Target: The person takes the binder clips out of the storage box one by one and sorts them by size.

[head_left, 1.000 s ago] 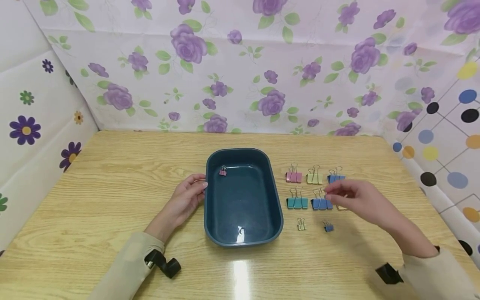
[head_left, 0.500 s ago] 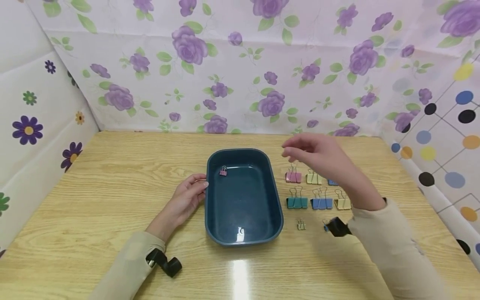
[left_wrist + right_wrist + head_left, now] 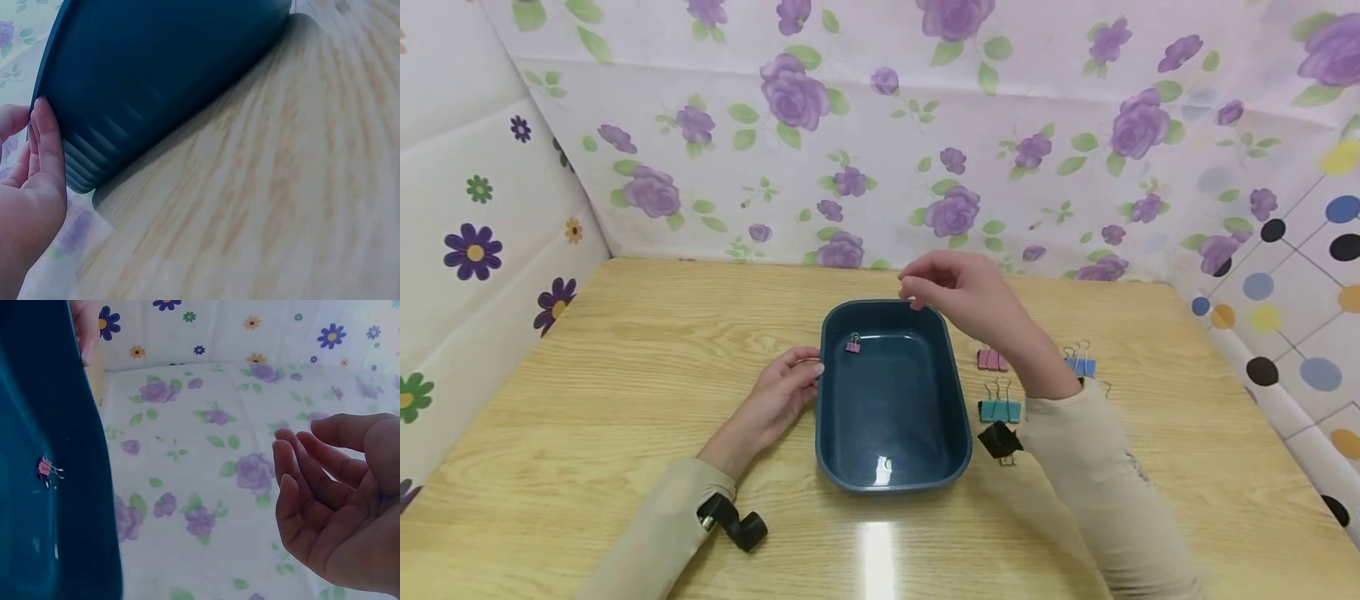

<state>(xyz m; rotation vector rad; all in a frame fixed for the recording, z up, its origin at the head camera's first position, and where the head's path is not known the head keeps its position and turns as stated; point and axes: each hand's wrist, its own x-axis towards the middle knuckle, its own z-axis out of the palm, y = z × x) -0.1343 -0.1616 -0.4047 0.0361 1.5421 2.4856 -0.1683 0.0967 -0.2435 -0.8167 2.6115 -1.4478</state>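
Observation:
My left hand pinches the left rim of a dark teal plastic tray, thumb at the edge and fingers against the outer wall. Inside the tray, near its far left corner, lies a small pink binder clip, also visible in the right wrist view. Above the tray's far right corner hovers my right hand. Its fingers are loosely curled with a gap to the thumb, and nothing shows between them in the right wrist view.
Right of the tray, a pink binder clip, a teal one and a blue one lie on the wooden table. The right arm covers other clips; a small one shows partly. Flowered cloth hangs behind.
My right hand has moved from above the clips, leftward and away from me, to the tray's far right corner. The left hand stays at the tray; the pink clip inside has not moved.

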